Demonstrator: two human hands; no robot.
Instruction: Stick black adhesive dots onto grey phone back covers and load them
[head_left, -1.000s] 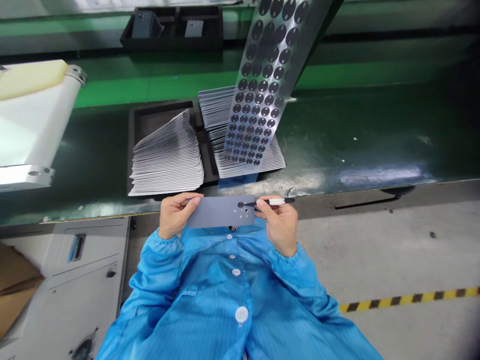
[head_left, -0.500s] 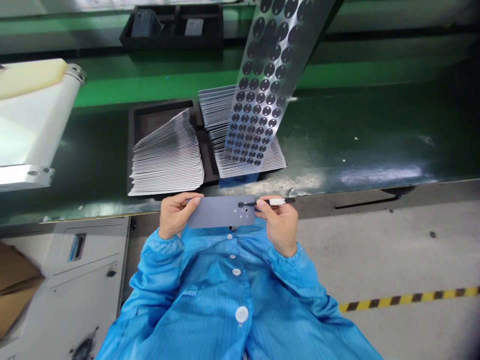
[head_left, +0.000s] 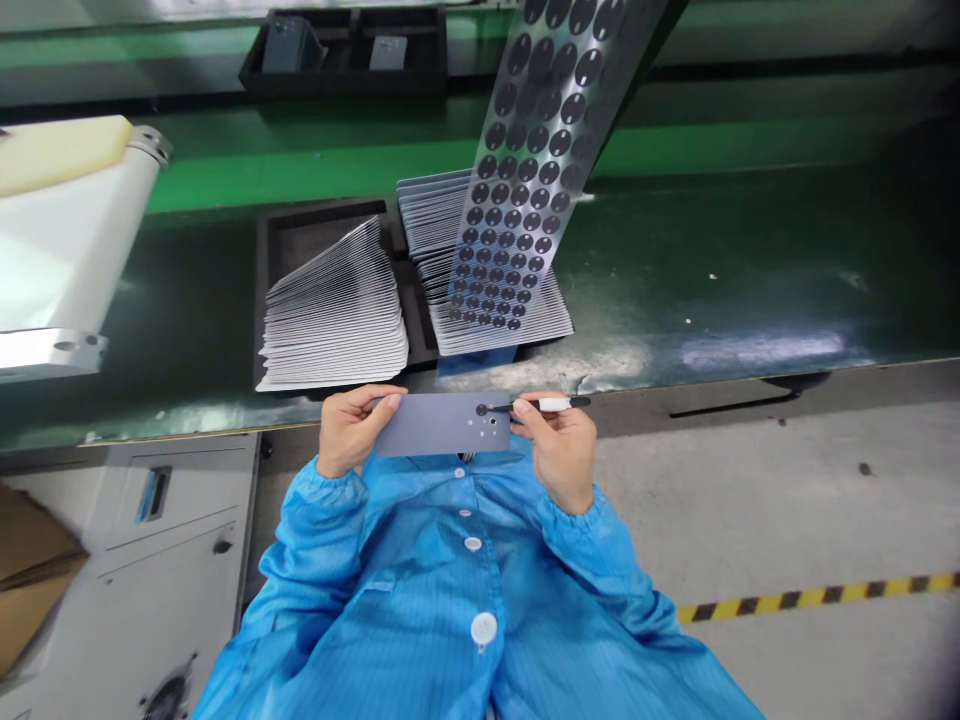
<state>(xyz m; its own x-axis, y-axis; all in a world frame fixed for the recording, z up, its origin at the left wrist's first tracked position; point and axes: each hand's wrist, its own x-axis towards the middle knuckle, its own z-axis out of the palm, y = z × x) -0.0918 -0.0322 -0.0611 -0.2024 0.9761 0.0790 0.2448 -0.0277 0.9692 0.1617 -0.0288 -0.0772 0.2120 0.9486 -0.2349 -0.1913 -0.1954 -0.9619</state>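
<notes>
My left hand (head_left: 350,430) grips the left end of a flat grey plate (head_left: 439,423), held level just above my blue smock. My right hand (head_left: 553,442) is closed on a thin black-and-white tweezer tool (head_left: 546,404). Its tip rests on a small dark round disc (head_left: 482,409) at the plate's right end, beside a few small holes. Ahead, a shiny strip (head_left: 525,175) dotted with several dark discs hangs down over the belt.
A black tray (head_left: 300,235) on the dark green conveyor (head_left: 750,270) holds two fanned stacks of grey plates (head_left: 337,315). A white roller unit (head_left: 60,235) stands at the left. Another black tray (head_left: 345,55) sits far back. Concrete floor with a striped line (head_left: 817,597) lies to the right.
</notes>
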